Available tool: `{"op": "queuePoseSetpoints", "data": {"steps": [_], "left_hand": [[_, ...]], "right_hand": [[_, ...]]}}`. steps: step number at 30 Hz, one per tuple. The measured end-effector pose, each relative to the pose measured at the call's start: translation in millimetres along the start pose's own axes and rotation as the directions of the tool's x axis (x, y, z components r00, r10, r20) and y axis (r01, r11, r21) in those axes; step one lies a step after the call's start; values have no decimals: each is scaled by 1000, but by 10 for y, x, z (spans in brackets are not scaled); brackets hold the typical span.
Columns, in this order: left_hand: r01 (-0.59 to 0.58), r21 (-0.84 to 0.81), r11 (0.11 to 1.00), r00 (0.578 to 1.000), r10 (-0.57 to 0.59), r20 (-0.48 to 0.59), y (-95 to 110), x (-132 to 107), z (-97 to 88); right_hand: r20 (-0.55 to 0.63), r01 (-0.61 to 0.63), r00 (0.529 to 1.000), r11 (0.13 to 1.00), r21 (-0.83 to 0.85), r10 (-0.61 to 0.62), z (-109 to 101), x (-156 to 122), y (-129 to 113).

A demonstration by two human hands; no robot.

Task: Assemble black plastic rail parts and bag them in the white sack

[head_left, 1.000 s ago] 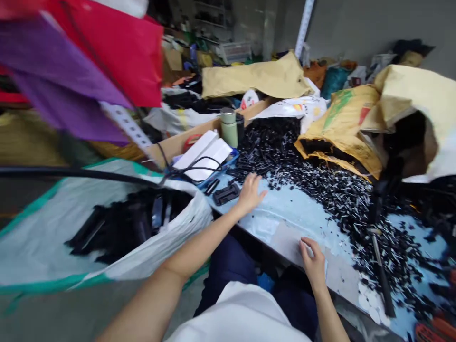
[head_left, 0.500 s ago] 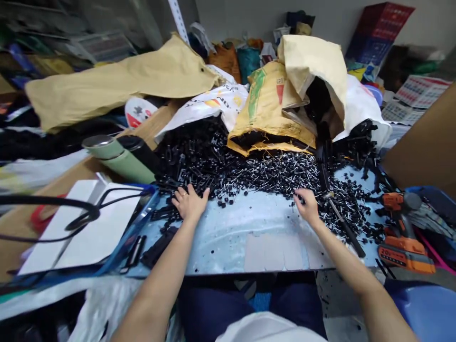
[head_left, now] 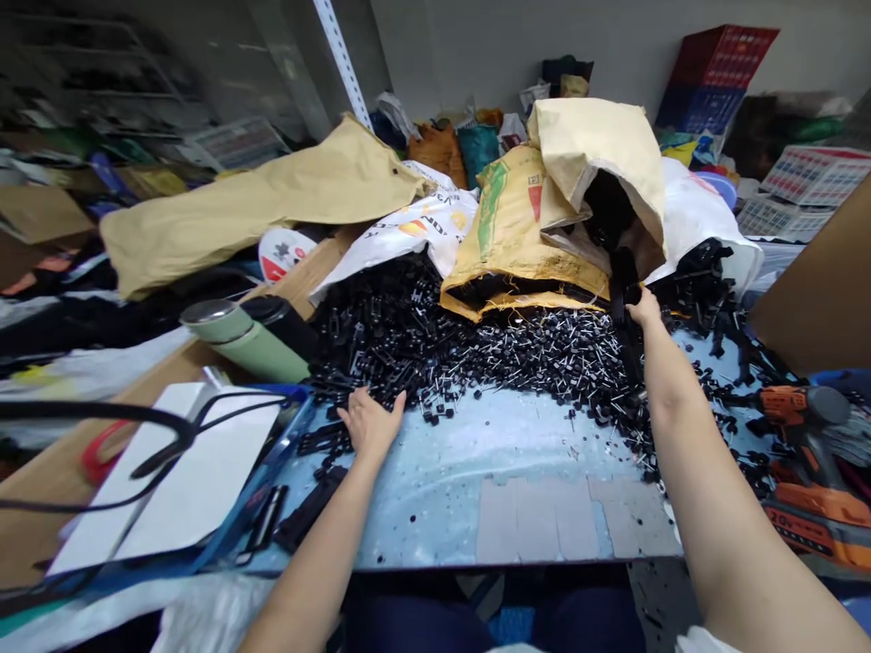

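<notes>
A big heap of small black plastic parts with metal pins (head_left: 476, 340) covers the far half of a light blue table (head_left: 504, 453). My left hand (head_left: 371, 422) lies flat and open at the heap's near left edge, fingers spread on the parts. My right hand (head_left: 640, 304) reaches far over the heap and is closed around a long black piece (head_left: 622, 272) that stands at the mouth of a pale yellow sack (head_left: 599, 145). Its fingers are partly hidden behind that piece.
A green flask (head_left: 241, 340) lies at the left beside a blue tray (head_left: 289, 426) with white sheets (head_left: 170, 481) and a black cable. An orange drill (head_left: 796, 453) sits at the right. Yellow and white sacks (head_left: 517, 227) crowd the back; a cardboard panel (head_left: 817, 281) stands right.
The view has turned from the left-hand bag to face the table. My right hand has gone from the near edge across the heap to the black piece by the sack. My left hand stays put.
</notes>
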State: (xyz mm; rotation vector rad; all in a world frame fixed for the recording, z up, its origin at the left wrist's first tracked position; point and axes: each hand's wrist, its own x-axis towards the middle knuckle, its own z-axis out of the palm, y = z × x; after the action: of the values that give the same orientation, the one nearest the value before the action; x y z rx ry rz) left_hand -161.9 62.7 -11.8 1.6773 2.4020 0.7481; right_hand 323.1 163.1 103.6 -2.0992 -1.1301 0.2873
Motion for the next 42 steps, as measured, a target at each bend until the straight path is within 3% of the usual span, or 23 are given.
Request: {"op": "queuePoseSetpoints", "data": {"steps": [5, 7, 10, 12, 15, 17, 18, 20, 22, 23, 24, 26, 29, 31, 34, 37, 40, 42], "left_hand": [[-85, 122, 989, 996, 82, 25, -151, -252, -54], [-109, 184, 977, 991, 93, 93, -202, -355, -97], [-158, 176, 972, 972, 122, 203, -176, -439, -180], [-181, 48, 982, 959, 166, 230, -81, -489, -227], [-134, -335, 933, 946, 221, 239, 143, -676, -250], [45, -594, 803, 928, 187, 323, 308, -891, -232], [175, -677, 715, 901, 161, 403, 383, -1013, -218], [386, -745, 544, 823, 161, 544, 503, -1251, -196], [483, -758, 439, 764, 212, 610, 575, -1443, -187], [494, -766, 411, 754, 236, 613, 594, -1514, -186], [494, -774, 397, 752, 252, 609, 604, -1570, -186], [466, -789, 400, 769, 258, 585, 610, -1642, -184], [382, -804, 456, 793, 286, 538, 604, -1709, -174], [276, -817, 506, 815, 326, 478, 598, -1757, -171], [43, -817, 575, 846, 414, 337, 592, -1831, -177], [-160, -796, 584, 834, 512, 207, 596, -1867, -184], [-287, -778, 559, 813, 571, 111, 606, -1865, -193], [-333, -762, 555, 799, 595, 84, 609, -1859, -214]], "right_hand": [[-59, 165, 983, 979, -120, -173, -138, -239, -201], [22, 276, 960, 936, -220, -278, -182, -528, -324], [236, 431, 898, 851, -299, -372, -115, -1187, -406], [396, 538, 818, 796, -275, -417, 16, -1714, -341], [649, 711, 621, 663, -233, -439, 255, -2445, -111], [734, 763, 537, 610, -213, -415, 389, -2788, 48], [752, 765, 516, 616, -190, -410, 440, -2905, 109], [741, 708, 520, 699, -97, -424, 506, -3046, 184], [694, 557, 576, 829, 53, -432, 532, -3108, 200], [676, 448, 609, 883, 139, -415, 537, -3126, 194], [673, 326, 632, 919, 220, -385, 539, -3143, 181], [705, 78, 633, 932, 354, -321, 545, -3185, 152], [751, -232, 616, 857, 461, -237, 564, -3262, 122], [773, -352, 600, 800, 486, -205, 575, -3312, 119], [791, -425, 572, 747, 512, -217, 585, -3375, 137], [782, -437, 568, 712, 549, -255, 595, -3414, 178], [747, -362, 580, 718, 594, -325, 582, -3402, 224], [712, -236, 580, 755, 612, -396, 536, -3350, 246]]}}
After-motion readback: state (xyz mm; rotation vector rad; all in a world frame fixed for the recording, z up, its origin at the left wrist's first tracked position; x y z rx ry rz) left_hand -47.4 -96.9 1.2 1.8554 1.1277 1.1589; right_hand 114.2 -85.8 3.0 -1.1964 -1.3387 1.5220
